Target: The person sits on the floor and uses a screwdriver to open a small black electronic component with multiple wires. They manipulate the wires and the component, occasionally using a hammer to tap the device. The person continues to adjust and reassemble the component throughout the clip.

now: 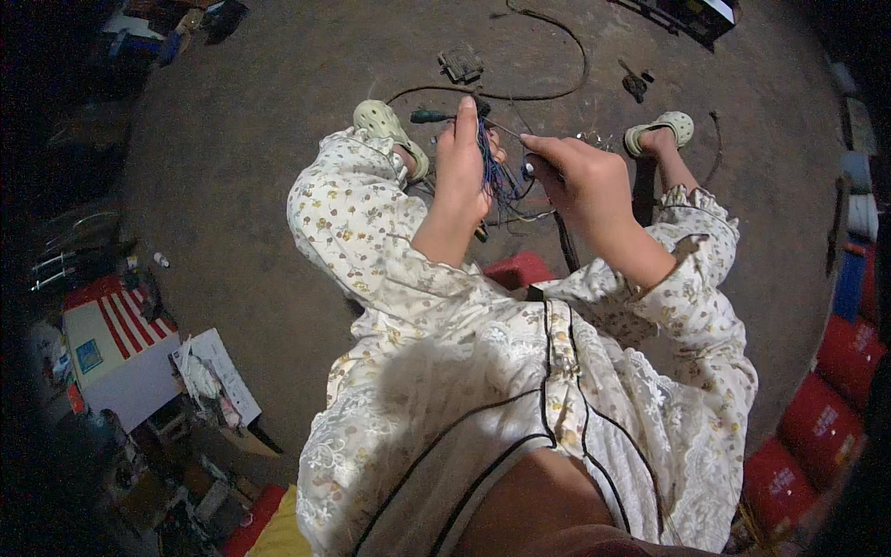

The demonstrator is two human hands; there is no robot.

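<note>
My left hand (457, 162) is closed round a bundle of thin blue and dark wires (497, 172), its thumb upward against a dark connector end (481, 107). A teal cylindrical piece (429, 116) sticks out to the left. My right hand (585, 186), just right of the bundle, is closed on a thin rod or stiff wire (506, 126) that reaches toward the connector; I cannot tell which it is. A small white piece (528, 168) shows beside my curled right fingers. Loose cable hangs below the bundle.
On the concrete floor lie a long cable (585, 56), a metal part (460, 65) and small dark parts (634, 85). A red object (520, 268) is between my legs. Boxes (121, 353) and clutter stand left; red containers (826, 418) line the right.
</note>
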